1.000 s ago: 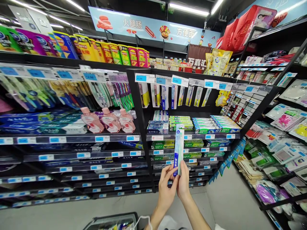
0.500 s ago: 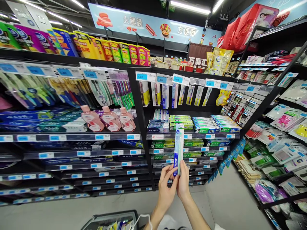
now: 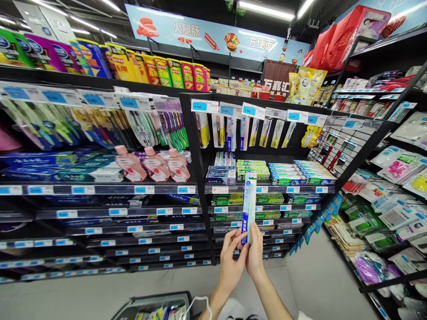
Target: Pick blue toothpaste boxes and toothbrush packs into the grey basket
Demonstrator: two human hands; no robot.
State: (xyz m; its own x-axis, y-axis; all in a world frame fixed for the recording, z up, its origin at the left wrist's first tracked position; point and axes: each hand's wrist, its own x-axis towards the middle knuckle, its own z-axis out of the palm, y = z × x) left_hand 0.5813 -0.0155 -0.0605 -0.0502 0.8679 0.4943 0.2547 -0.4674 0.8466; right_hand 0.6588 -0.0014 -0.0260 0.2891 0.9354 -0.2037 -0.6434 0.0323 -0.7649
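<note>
Upright in front of me is a packaged toothbrush (image 3: pixel 248 204), in a narrow blue, white and pale green pack. Its lower end is gripped by both hands. My left hand (image 3: pixel 233 253) closes on the left edge with thumb and fingers. On the right edge, my right hand (image 3: pixel 255 251) presses its thumb along the pack. Behind the pack, boxes of toothpaste (image 3: pixel 251 170) lie stacked on a shelf. Above them, more packaged toothbrushes (image 3: pixel 231 133) hang from hooks under price tags.
A basket (image 3: pixel 125 307) with several packs inside stands on the floor at lower left. Pink bottles (image 3: pixel 154 164) stand on the left shelf, and snack canisters (image 3: pixel 162 71) line the top. A rack of hanging packs (image 3: pixel 395 215) runs along the right, beside the grey floor (image 3: pixel 313 280).
The view has shifted very slightly, so the shelves sit a little further right. Both hands keep hold of the toothbrush pack in the same place.
</note>
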